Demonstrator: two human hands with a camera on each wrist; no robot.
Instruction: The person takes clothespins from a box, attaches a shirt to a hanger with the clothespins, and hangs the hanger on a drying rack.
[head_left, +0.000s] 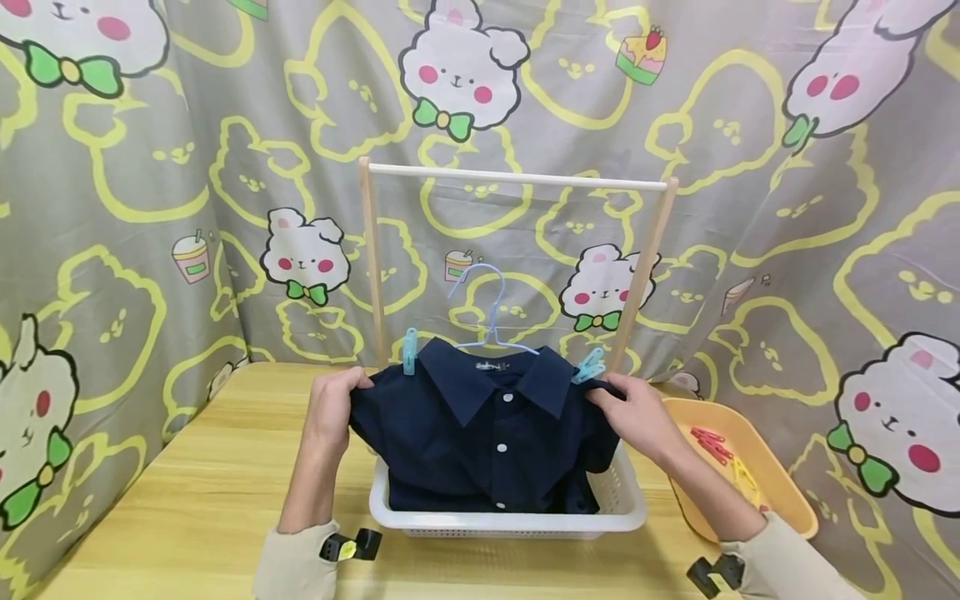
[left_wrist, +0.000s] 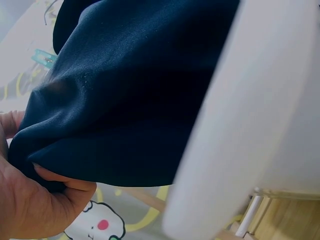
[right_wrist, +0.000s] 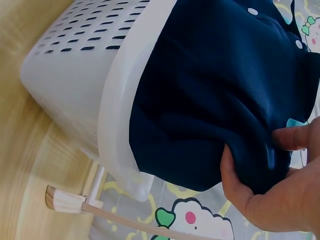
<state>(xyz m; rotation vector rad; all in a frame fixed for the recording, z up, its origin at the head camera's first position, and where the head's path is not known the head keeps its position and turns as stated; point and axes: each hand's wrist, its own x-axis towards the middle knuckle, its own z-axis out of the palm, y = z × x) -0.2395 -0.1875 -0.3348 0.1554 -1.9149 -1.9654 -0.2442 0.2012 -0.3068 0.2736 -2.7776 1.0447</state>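
Note:
A dark navy button-up shirt (head_left: 457, 442) hangs on a pale blue wire hanger (head_left: 492, 312), its lower part inside a white plastic basket (head_left: 510, 522). One light blue clothespin (head_left: 409, 352) is clipped at the left shoulder, another clothespin (head_left: 590, 366) at the right shoulder. My left hand (head_left: 333, 408) pinches the left sleeve; in the left wrist view the fingers (left_wrist: 75, 187) curl round the cloth. With thumb and fingers, my right hand (head_left: 637, 417) grips the right sleeve, as the right wrist view shows. The hanger's hook points up, apart from the rod.
Behind the basket stands a wooden rack with a white rod (head_left: 517, 177). To the right, an orange-yellow tray (head_left: 780, 492) holds red clothespins (head_left: 711, 446) and yellow clothespins (head_left: 744, 477). All of it is on a wooden table (head_left: 187, 492), with a patterned curtain (head_left: 247, 108) around.

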